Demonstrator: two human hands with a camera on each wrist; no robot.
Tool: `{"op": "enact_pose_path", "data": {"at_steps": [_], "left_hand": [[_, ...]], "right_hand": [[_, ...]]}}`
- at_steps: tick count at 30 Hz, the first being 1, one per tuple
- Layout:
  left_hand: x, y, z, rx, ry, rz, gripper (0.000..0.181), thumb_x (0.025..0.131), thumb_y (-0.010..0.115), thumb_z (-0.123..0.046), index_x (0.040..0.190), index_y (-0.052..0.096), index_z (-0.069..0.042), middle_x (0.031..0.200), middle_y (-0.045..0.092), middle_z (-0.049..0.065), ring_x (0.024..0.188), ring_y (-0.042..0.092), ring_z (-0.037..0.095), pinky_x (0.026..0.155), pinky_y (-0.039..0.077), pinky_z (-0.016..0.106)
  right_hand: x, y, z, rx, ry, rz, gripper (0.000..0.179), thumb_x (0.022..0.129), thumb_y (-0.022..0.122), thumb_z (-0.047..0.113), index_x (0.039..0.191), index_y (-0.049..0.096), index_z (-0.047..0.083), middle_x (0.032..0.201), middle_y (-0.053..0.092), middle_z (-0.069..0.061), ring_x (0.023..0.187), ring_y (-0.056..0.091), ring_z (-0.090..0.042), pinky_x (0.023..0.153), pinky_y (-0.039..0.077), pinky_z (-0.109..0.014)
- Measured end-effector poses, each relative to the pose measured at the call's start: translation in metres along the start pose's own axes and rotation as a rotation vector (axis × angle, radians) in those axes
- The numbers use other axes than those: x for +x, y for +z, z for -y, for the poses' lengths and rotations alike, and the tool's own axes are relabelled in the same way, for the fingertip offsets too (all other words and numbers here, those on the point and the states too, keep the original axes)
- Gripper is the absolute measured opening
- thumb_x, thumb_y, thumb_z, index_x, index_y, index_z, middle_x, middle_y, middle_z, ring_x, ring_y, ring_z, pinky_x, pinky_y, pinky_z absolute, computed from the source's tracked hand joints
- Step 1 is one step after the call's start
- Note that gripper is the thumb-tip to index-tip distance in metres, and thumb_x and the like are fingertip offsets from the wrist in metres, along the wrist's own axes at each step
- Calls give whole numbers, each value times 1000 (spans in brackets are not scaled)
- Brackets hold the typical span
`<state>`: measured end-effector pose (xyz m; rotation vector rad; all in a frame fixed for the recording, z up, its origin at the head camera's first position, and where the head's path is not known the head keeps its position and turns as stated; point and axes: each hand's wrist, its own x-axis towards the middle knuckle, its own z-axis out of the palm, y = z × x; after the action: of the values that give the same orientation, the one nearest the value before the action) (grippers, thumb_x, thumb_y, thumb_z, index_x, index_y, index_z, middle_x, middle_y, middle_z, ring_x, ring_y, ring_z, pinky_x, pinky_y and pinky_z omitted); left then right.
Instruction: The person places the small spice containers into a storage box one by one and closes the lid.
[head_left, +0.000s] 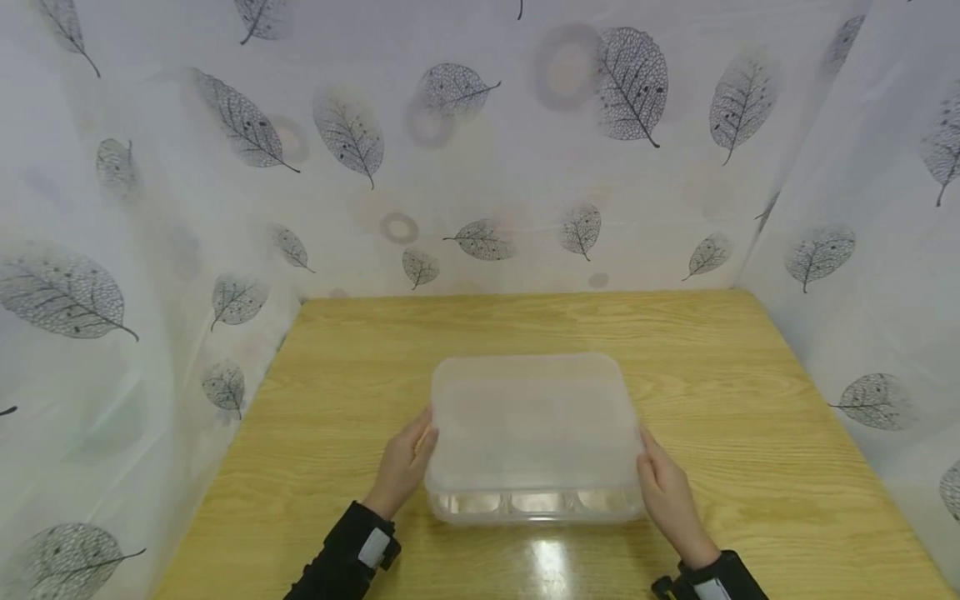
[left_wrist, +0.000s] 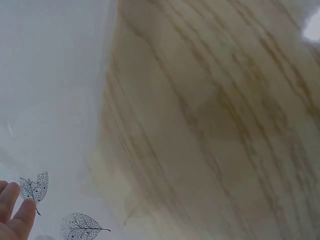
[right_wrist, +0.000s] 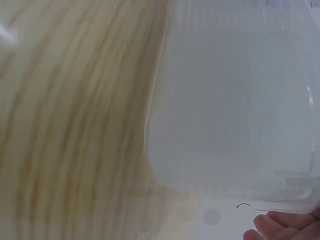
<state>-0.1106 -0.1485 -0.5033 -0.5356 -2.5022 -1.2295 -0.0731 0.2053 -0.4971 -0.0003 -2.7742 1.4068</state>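
A lidded plastic box (head_left: 532, 425) with a frosted, translucent top lies in front of me over the table. Several compartments show through its clear front wall. My left hand (head_left: 405, 462) holds the box's left side, thumb near the lid's edge. On the opposite side my right hand (head_left: 666, 492) grips the edge, its thumb toward me. In the right wrist view, the box (right_wrist: 230, 110) looms large, with fingertips of the right hand (right_wrist: 285, 226) below its corner. Fingers of the left hand (left_wrist: 16, 215) show in the left wrist view's lower corner. Whether the box touches the table cannot be told.
The wood-grain table (head_left: 330, 350) extends around the box on all sides. White sheeting (head_left: 495, 183) printed with dark leaves encloses it at the back, left and right. Light reflects off the tabletop near its front.
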Motion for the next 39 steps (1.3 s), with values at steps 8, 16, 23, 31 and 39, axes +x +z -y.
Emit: {"op": "enact_pose_path", "data": {"at_steps": [8, 16, 23, 31, 39], "left_hand": [[-7, 3, 5, 61, -23, 25, 39, 92, 46, -11, 126, 43, 6, 125, 46, 19, 113, 45, 31, 92, 36, 42], [-14, 6, 5, 61, -52, 34, 38, 91, 47, -11, 124, 44, 7, 123, 48, 20, 111, 47, 32, 91, 37, 43], [-16, 7, 4, 56, -76, 41, 37, 91, 47, -10, 122, 44, 11, 123, 47, 22, 112, 46, 31, 92, 36, 41], [-19, 6, 0, 40, -129, 78, 40, 94, 43, -16, 126, 41, 7, 128, 43, 17, 116, 42, 26, 93, 36, 38], [-22, 6, 0, 44, -132, 68, 39, 93, 45, -16, 126, 43, 5, 127, 44, 15, 115, 44, 26, 92, 36, 39]], "right_hand": [[-5, 3, 1, -4, 48, 25, 43, 94, 23, 6, 134, 22, -11, 136, 27, -27, 123, 27, -37, 95, 28, -48], [-10, 4, -1, 4, 11, 9, 42, 94, 24, 3, 133, 23, -12, 135, 28, -28, 122, 28, -40, 94, 29, -50], [-14, 4, -1, 1, -12, 5, 42, 94, 25, 3, 132, 24, -13, 134, 29, -29, 121, 30, -39, 93, 30, -49], [-18, 4, 1, 19, -4, 3, 42, 93, 26, 0, 132, 25, -14, 133, 30, -29, 121, 31, -39, 94, 30, -48], [-23, 6, -2, 6, -11, -9, 42, 94, 25, 3, 132, 25, -13, 134, 30, -27, 121, 32, -38, 93, 31, -45]]}}
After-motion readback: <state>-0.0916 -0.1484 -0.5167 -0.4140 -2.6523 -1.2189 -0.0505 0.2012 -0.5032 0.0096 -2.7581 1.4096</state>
